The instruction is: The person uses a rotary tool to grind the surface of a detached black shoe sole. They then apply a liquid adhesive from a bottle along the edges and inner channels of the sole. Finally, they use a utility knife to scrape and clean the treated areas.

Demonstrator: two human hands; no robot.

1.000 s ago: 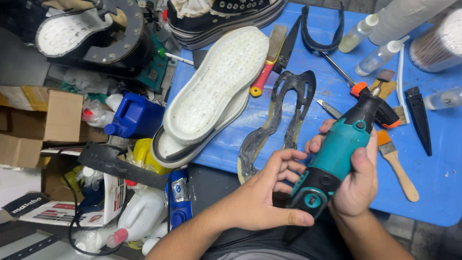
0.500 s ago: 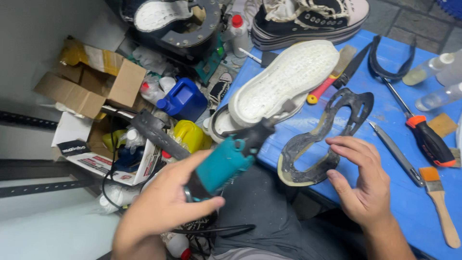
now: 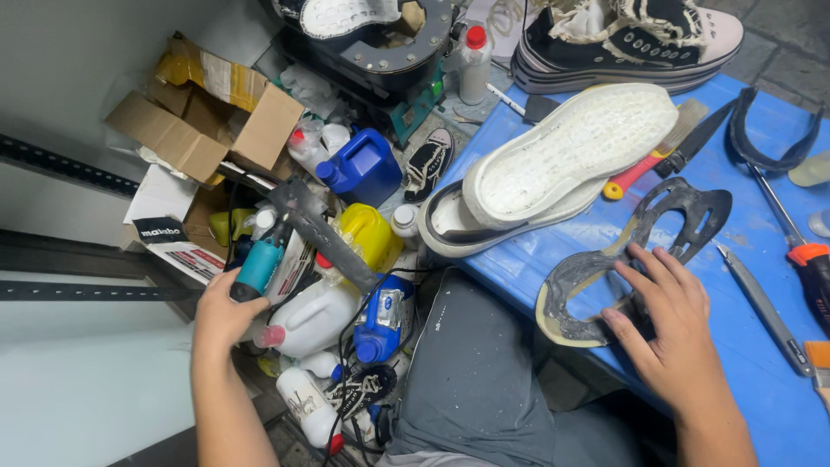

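We are noting the change first: the teal rotary tool (image 3: 259,264), gripped by both hands over the tabletop a second ago, is now being lowered into the clutter of bottles on the floor, off the tabletop's left edge. The left hand (image 3: 220,316) is wrapping closed around its rear end. The right hand (image 3: 670,333) is lying spread and flat on the black cut-out sole piece (image 3: 635,251), pressing it to the blue tabletop (image 3: 761,380). We are judging the powered work as paused, the piece now being held for handling. Beyond it, the white sole (image 3: 571,151) is resting on a shoe, untouched
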